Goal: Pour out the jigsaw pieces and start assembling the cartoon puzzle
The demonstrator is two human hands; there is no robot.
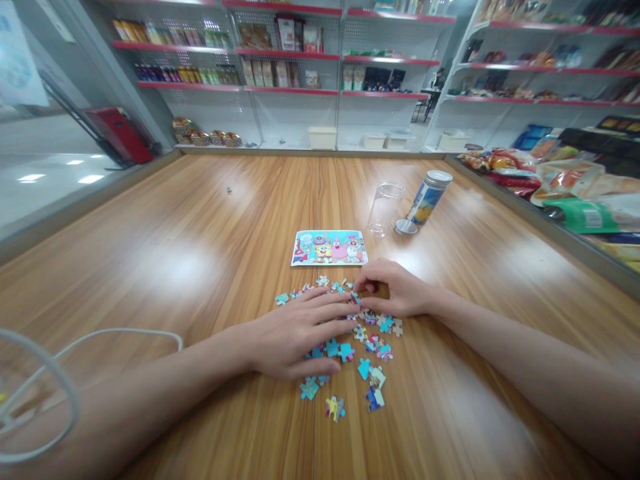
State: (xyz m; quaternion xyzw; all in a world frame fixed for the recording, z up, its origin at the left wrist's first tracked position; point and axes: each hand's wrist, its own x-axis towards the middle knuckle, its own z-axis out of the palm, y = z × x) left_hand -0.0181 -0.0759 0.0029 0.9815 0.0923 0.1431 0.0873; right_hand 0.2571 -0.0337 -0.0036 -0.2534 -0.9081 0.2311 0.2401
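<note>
Loose jigsaw puzzle pieces [346, 352] lie in a heap on the wooden table, mostly light blue with bits of pink, yellow and white. My left hand [300, 330] rests flat over the heap, fingers stretched out and palm down, hiding some pieces. At the heap's far right edge, my right hand [393, 288] has its fingers curled, with thumb and index fingertips close around a small puzzle piece [355, 299]. The left fingertips nearly meet it there. Just beyond the heap lies a cartoon picture sheet [330, 248] with several colourful figures.
Behind the sheet on the right stand a clear plastic jar [387, 207], a round metal lid [406, 227] and a blue canister [431, 197]. A white cable [120, 331] loops at the left. Packaged snacks [575, 193] are piled past the right edge; stocked shelves [290, 53] line the back.
</note>
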